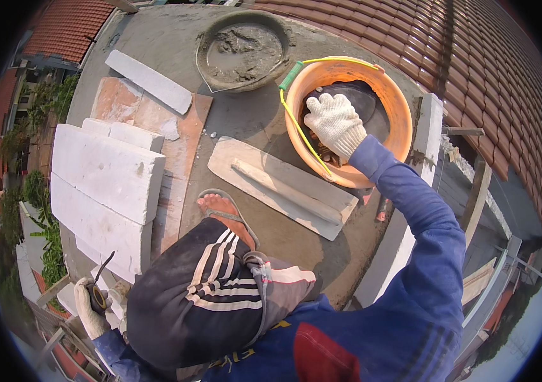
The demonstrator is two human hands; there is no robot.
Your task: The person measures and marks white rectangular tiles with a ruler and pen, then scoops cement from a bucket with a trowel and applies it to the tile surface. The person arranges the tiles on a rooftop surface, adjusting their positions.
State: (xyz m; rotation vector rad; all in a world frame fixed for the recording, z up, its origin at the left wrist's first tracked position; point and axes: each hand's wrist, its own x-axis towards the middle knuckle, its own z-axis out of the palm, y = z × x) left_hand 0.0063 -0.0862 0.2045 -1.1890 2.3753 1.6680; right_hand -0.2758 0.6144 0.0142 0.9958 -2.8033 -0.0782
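Observation:
My right hand (336,122), in a white knit glove, is inside an orange bucket (398,121) with a yellow handle and green grip. Its fingers are curled; whatever they hold, if anything, is hidden. Under it are a dark rounded thing (363,102) and some brownish items, partly covered by the hand. My left hand (90,309), also gloved, is low at the left beside my knee. It is closed around a tool with a black and yellow handle (98,298) and a thin, dark, curved end. Left of the bucket lies a long wooden float (252,165) with its handle up.
A dark tub of wet mortar (243,54) stands at the far side. White lightweight blocks (105,172) are stacked at left on a stained board (185,140), with a narrow white piece (149,81) beyond. Tiled roofing (474,57) and a white ledge (404,229) border the right.

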